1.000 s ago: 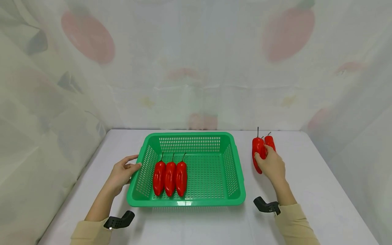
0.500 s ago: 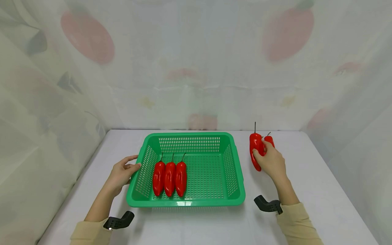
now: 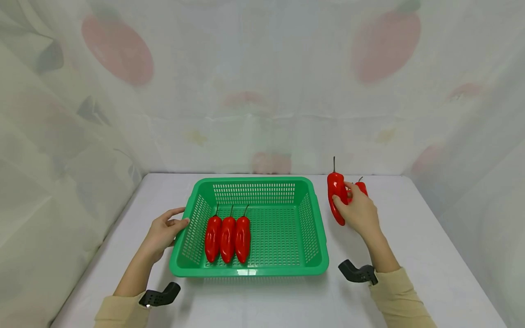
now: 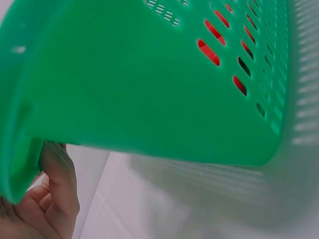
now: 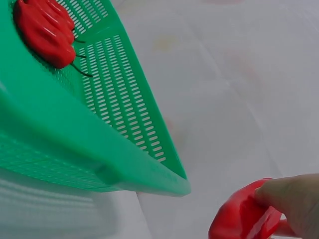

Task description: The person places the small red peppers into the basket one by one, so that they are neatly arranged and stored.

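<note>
My left hand (image 3: 162, 231) grips the left rim of a green plastic basket (image 3: 249, 272), thumb on top and fingers beneath; the left wrist view shows curled fingers (image 4: 62, 186) under that rim. Three glossy red chili peppers (image 3: 228, 240) with dark stems lie side by side in the basket's left half. To the basket's right, my right hand (image 3: 361, 212) pinches another red chili pepper (image 3: 336, 191) between thumb and fingers, its stem pointing away. Behind that hand, more red chili pepper (image 3: 362, 187) shows on the table, partly covered by the fingers.
A white cloth covers the table (image 3: 262, 305). Patterned fabric (image 3: 262, 91) hangs along the back and both sides. The basket's raised right wall (image 3: 310, 223) stands between its inside and my right hand. Each wrist carries a black camera mount (image 3: 357, 272).
My right hand has lifted the chili pepper and carried it left and away, apart from the peppers beside it. The left hand and basket have stayed in place.
</note>
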Available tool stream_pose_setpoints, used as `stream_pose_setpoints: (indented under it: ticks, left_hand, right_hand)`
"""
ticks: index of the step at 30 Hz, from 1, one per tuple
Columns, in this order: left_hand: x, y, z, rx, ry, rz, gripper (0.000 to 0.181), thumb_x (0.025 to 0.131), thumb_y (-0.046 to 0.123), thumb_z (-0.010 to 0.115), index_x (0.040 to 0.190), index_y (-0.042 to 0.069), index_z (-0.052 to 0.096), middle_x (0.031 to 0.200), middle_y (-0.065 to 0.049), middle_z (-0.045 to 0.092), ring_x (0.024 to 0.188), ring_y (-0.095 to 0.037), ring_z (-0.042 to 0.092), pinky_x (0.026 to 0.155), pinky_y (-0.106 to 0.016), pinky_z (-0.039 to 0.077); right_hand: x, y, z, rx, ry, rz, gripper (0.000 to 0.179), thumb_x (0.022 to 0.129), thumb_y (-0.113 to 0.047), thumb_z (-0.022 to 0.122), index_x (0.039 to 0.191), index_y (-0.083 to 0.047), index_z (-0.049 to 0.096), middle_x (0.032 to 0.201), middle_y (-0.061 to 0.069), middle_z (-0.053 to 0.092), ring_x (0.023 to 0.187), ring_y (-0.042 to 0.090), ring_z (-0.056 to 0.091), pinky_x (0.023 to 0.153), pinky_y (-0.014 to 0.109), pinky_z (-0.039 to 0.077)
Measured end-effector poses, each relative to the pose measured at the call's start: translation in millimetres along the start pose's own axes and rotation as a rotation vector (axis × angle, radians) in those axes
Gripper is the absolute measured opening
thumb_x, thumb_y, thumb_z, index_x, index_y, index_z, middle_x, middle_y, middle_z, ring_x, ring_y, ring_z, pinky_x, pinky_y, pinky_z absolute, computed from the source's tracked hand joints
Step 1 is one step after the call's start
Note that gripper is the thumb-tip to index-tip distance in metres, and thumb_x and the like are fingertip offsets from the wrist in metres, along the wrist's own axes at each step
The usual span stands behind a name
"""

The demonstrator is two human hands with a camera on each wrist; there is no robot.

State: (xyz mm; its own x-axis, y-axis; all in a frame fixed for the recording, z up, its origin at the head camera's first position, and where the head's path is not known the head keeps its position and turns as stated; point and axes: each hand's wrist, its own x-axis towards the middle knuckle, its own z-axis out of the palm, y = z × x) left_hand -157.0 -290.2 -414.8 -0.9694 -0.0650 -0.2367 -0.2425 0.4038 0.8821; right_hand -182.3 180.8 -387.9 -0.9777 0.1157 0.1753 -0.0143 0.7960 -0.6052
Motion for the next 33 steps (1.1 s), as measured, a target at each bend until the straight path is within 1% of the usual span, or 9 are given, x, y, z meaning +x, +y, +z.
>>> stream_pose_setpoints:
  ticks: [4,7,11,16,21,25,33]
  left_hand:
    - [0.0,-0.3,0.1,0.0,0.001,-0.002,0.06,0.092,0.031,0.057,0.141,0.009,0.031,0.1,-0.015,0.062,0.074,-0.018,0.067,0.065,-0.036,0.056]
    - [0.2,-0.6,0.3,0.003,0.004,0.0,0.06,0.092,0.031,0.057,0.141,0.009,0.031,0.098,-0.015,0.062,0.074,-0.018,0.066,0.064,-0.036,0.056]
    - [0.5,-0.7,0.5,0.006,0.006,0.004,0.059,0.092,0.031,0.057,0.141,0.009,0.032,0.097,-0.014,0.062,0.073,-0.018,0.066,0.064,-0.036,0.056]
    - [0.8,-0.1,0.4,0.007,0.005,0.003,0.06,0.092,0.031,0.057,0.141,0.009,0.032,0.097,-0.014,0.062,0.074,-0.017,0.066,0.064,-0.036,0.056]
    - [0.9,1.1,0.2,0.008,0.007,-0.001,0.059,0.092,0.031,0.056,0.141,0.009,0.032,0.098,-0.015,0.062,0.074,-0.018,0.066,0.064,-0.036,0.056]
    - [0.7,1.7,0.4,0.011,0.012,-0.005,0.059,0.092,0.031,0.056,0.141,0.009,0.032,0.098,-0.016,0.061,0.073,-0.017,0.066,0.064,-0.036,0.056]
    - [-0.2,0.9,-0.1,0.008,0.006,-0.006,0.059,0.092,0.032,0.056,0.141,0.009,0.032,0.101,-0.016,0.061,0.074,-0.017,0.066,0.065,-0.036,0.056]
  right_hand:
    - [1.2,-4,0,0.018,-0.018,-0.025,0.056,0.086,-0.026,0.059,0.132,0.002,0.043,0.105,0.024,0.059,0.083,0.034,0.059,0.06,0.042,0.055]
    - [1.7,-7,0,0.024,-0.034,-0.043,0.055,0.087,-0.026,0.058,0.132,0.001,0.043,0.104,0.023,0.06,0.08,0.032,0.058,0.057,0.038,0.053]
    - [2.0,-11,2,0.032,-0.042,-0.076,0.055,0.086,-0.026,0.059,0.132,0.0,0.043,0.104,0.021,0.06,0.082,0.031,0.059,0.057,0.038,0.053]
    - [2.4,-17,4,0.061,-0.059,-0.124,0.056,0.085,-0.026,0.061,0.133,-0.002,0.043,0.104,0.019,0.059,0.079,0.029,0.061,0.055,0.034,0.053]
    - [2.8,-24,6,0.066,-0.076,-0.165,0.058,0.084,-0.025,0.063,0.134,-0.004,0.042,0.104,0.018,0.06,0.076,0.027,0.06,0.054,0.032,0.053]
    - [2.9,-29,8,0.083,-0.117,-0.195,0.058,0.084,-0.025,0.064,0.134,-0.005,0.041,0.105,0.017,0.061,0.077,0.025,0.061,0.054,0.03,0.054]
    - [3.7,-37,12,0.146,-0.215,-0.21,0.057,0.085,-0.024,0.064,0.134,-0.005,0.041,0.106,0.017,0.061,0.079,0.023,0.061,0.055,0.027,0.054]
